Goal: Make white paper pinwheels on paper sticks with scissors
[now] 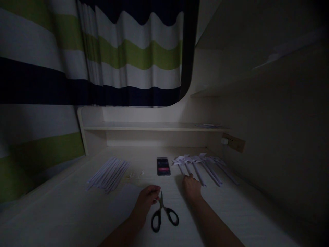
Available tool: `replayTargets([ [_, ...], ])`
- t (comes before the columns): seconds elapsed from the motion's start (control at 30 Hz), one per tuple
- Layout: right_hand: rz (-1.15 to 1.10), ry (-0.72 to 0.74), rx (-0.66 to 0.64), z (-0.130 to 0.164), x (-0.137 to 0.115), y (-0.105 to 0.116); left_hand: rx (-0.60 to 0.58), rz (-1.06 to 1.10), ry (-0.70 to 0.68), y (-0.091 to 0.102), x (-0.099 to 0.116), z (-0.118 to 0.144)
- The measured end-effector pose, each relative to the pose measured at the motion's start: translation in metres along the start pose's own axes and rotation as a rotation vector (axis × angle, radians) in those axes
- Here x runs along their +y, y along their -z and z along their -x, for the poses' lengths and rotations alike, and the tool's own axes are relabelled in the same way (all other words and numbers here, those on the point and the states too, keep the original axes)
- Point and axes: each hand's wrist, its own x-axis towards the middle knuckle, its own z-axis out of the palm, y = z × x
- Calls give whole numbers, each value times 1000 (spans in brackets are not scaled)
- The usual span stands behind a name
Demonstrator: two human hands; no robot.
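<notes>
Pale wood-grain surface (77, 212), dimly lit, carrying all items listed

Left hand (147, 199): curled loosely, fingertips just beside the blade tips of the black-handled scissors (162, 213); whether its grip has hold of anything cannot be told in the low light

Black-handled scissors: lying flat on the surface between the two forearms, blades shut, pointing away from the person, loops toward the person

Right hand (191, 187): palm down, fingers stretched forward, touching the near ends of the row of white folded-paper pinwheels on paper sticks (200, 166); grip flat and open, closed on nothing

Bundle of white rolled paper sticks (109, 174): lying side by side, left of the hands, well apart from them

Small dark phone (163, 166): flat on the surface, between sticks and pinwheels

Small white scraps (133, 175): just right of the bundle

Striped curtain in navy, white and green (123, 55): hanging behind the low shelf (154, 127)
</notes>
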Motion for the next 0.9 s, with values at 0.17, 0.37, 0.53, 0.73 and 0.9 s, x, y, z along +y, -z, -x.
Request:
replayTargets([
  [0.17,-2,2,-20,-2,1,-3,47,-10,-2,1,-4,-5],
  [0.37,0,-11,-12,-1,-1,1,97,-4,-63,9,-7,-14],
  [0.53,-24,22,24,6,-4,11,246,-283,-296,38,-11,-38],
  [0.73,-125,142,5,25,-8,24,400,-487,-356,75,-12,-53],
  [0.9,-258,303,-43,36,-17,26,476,-666,-353,90,-14,-55],
])
